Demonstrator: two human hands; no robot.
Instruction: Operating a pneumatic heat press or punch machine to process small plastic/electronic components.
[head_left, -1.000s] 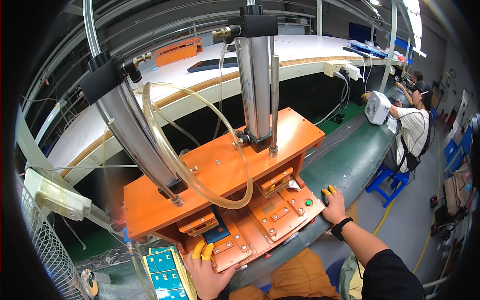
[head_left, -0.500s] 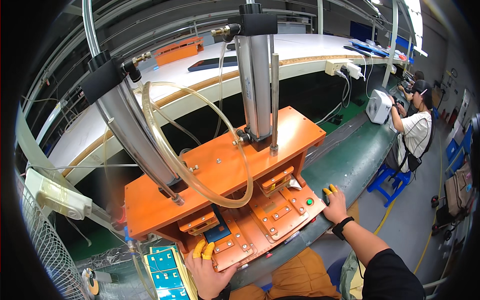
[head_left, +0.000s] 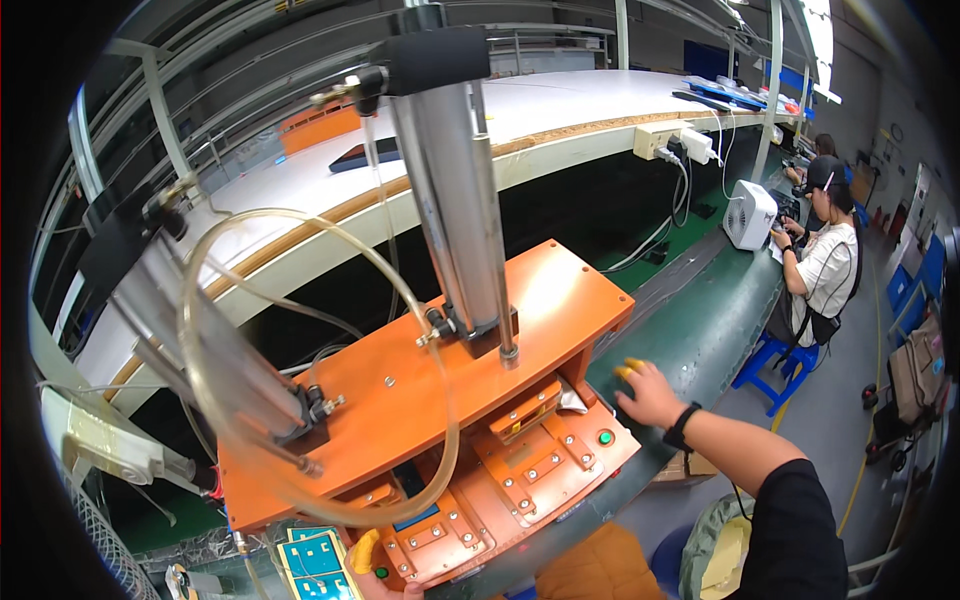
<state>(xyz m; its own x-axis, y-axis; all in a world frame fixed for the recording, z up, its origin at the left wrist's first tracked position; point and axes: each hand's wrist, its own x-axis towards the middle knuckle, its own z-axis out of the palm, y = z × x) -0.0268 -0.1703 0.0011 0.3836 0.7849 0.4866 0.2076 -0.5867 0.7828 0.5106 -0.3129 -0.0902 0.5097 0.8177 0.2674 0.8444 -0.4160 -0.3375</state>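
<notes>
An orange press (head_left: 545, 285) with two metal air cylinders, one being this upright cylinder (head_left: 450, 200), stands in front of me. Under its left side a dark blue flat piece (head_left: 418, 516) lies partly hidden in the lower plate (head_left: 520, 500). My left hand (head_left: 368, 562) is at the plate's front left corner, beside a green button (head_left: 381, 573). Its yellow-covered finger and thumb are apart, and the lower frame edge cuts off the rest. My right hand (head_left: 652, 396), also with yellow finger covers, is open and empty, right of the other green button (head_left: 606, 437).
Teal panels (head_left: 315, 565) lie left of the press. A clear hose (head_left: 190, 330) loops over it. The green bench (head_left: 690, 320) runs right to a white fan (head_left: 748, 215) and a seated person (head_left: 825, 250). Behind stands a white table (head_left: 560, 105).
The press has shifted left and down in view. My right hand has come away from the plate's right corner. My left hand is lower and more cut off by the frame.
</notes>
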